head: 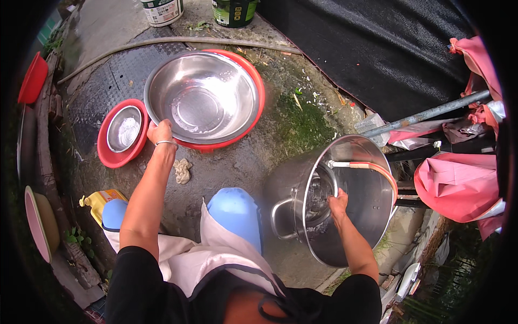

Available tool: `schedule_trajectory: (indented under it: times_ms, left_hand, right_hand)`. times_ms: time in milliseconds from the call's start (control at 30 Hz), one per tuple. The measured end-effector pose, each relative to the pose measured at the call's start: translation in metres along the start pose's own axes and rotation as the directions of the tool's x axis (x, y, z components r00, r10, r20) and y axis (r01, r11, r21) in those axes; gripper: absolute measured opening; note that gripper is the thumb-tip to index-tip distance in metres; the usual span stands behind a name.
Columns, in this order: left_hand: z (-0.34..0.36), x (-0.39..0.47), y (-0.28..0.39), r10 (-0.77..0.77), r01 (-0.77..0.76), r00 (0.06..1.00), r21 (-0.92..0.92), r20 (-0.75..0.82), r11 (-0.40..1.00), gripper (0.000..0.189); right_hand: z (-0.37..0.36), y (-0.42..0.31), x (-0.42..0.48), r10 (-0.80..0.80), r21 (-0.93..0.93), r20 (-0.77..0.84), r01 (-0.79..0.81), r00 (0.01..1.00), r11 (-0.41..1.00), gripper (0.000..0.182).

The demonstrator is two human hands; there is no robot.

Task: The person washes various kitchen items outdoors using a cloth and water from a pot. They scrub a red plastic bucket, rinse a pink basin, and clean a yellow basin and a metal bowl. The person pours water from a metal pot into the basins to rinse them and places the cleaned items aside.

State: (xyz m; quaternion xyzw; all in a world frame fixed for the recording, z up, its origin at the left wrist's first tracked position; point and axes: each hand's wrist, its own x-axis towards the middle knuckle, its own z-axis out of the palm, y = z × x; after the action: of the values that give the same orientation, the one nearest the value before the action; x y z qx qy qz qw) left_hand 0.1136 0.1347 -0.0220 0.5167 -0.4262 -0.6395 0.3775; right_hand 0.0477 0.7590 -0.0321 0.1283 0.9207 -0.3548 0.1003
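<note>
My left hand [161,133] grips the near-left rim of a wide stainless steel basin [198,93]. That basin sits in a red plastic basin [261,95], whose edge shows behind and below it. To the left, a small metal bowl [124,128] with whitish residue rests in a smaller red basin [115,160]. At the right, a tall stainless steel stockpot [287,182] is tipped, its mouth towards me. My right hand [339,201] reaches inside and holds the rim of a round metal bowl [319,194]. A curved orange-and-white handle [374,168] spans the pot's mouth.
A crumpled cloth [183,171] and a yellow jug [101,206] lie near my knees. A hose [194,39] crosses the far ground before two buckets [162,12]. Black sheeting [372,52], a metal pole [425,113] and pink tarp [457,188] border the right.
</note>
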Motion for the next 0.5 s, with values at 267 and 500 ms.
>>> schedule_trajectory:
  times_ms: [267,500]
  left_hand:
    - [-0.026,0.011,0.015,0.069,-0.047,0.993,-0.211,0.100,0.976,0.028]
    - [-0.019,0.028,-0.022,-0.033,0.059,0.997,-0.389,0.074,0.919,0.034]
  right_hand:
    - [-0.102,-0.002,-0.068,0.529,0.670,-0.031,-0.375,0.848,0.641,0.032]
    - [-0.195,-0.115,-0.143,0.418,0.871,0.018,-0.220,0.908,0.440,0.045]
